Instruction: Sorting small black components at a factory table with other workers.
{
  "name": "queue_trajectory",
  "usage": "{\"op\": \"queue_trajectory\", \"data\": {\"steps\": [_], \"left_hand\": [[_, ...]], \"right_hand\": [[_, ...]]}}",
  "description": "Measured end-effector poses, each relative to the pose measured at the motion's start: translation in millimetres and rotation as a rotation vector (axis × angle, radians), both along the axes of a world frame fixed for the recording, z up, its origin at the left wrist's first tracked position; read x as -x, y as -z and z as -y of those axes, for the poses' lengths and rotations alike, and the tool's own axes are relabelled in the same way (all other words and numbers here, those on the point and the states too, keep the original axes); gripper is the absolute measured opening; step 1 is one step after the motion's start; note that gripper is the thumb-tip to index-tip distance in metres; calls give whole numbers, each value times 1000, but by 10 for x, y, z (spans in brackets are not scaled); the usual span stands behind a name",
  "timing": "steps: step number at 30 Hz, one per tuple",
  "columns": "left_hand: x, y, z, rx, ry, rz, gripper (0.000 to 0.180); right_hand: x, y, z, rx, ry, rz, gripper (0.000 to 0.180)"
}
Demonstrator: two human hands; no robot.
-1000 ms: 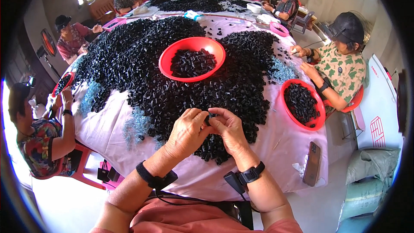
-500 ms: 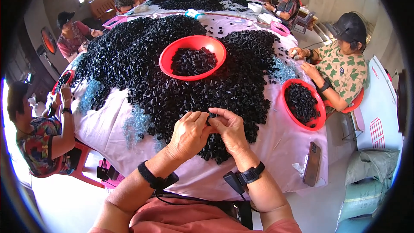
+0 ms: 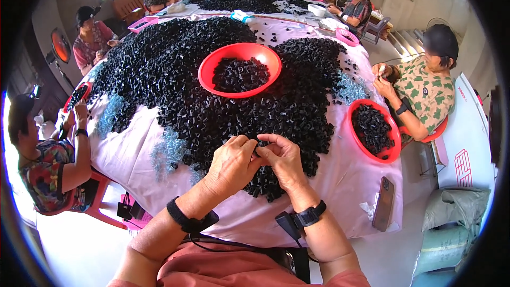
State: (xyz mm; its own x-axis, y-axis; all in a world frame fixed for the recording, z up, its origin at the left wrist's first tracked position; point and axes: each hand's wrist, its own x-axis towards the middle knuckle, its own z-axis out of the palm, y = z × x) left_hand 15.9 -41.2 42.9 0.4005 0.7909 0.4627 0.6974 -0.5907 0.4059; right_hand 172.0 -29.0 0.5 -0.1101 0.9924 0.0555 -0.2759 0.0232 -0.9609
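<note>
Both my hands meet over the near edge of a big heap of small black plastic pieces (image 3: 234, 122). My left hand (image 3: 231, 165) is closed, its fingers curled against the right hand's. Between thumb and fingers, my right hand (image 3: 284, 160) pinches a small black plastic piece (image 3: 260, 144), mostly covered by the fingers. Whether the left fingers grip the same piece is hard to see, but they press right at it. Beyond my hands, a red bowl (image 3: 208, 69) with many such pieces rests on the heap.
A second red bowl (image 3: 395, 141) of black pieces stands at the right, near a phone (image 3: 383, 204) on the pink cloth (image 3: 340, 202). Bluish clear plastic scraps (image 3: 169, 151) lie left of the heap. Co-workers sit around the table, one in a patterned shirt (image 3: 425, 90) at right.
My hands stay together in nearly the same place, with the fingers shifting slightly around the piece. The co-worker at right has lifted both hands off the table edge toward the chest.
</note>
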Motion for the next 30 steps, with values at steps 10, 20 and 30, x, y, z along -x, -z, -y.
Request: {"op": "queue_trajectory", "data": {"steps": [10,20,30], "left_hand": [[-38,133,9,-83,-13,-19,19],[-24,44,-30,-81,11,88,21],[156,-150,-385,255,72,-48,28]], "right_hand": [[4,35,8,-28,4,151,25],[-65,-68,-16,51,79,-18,23],[-141,-54,-82,86,144,-100,24]]}}
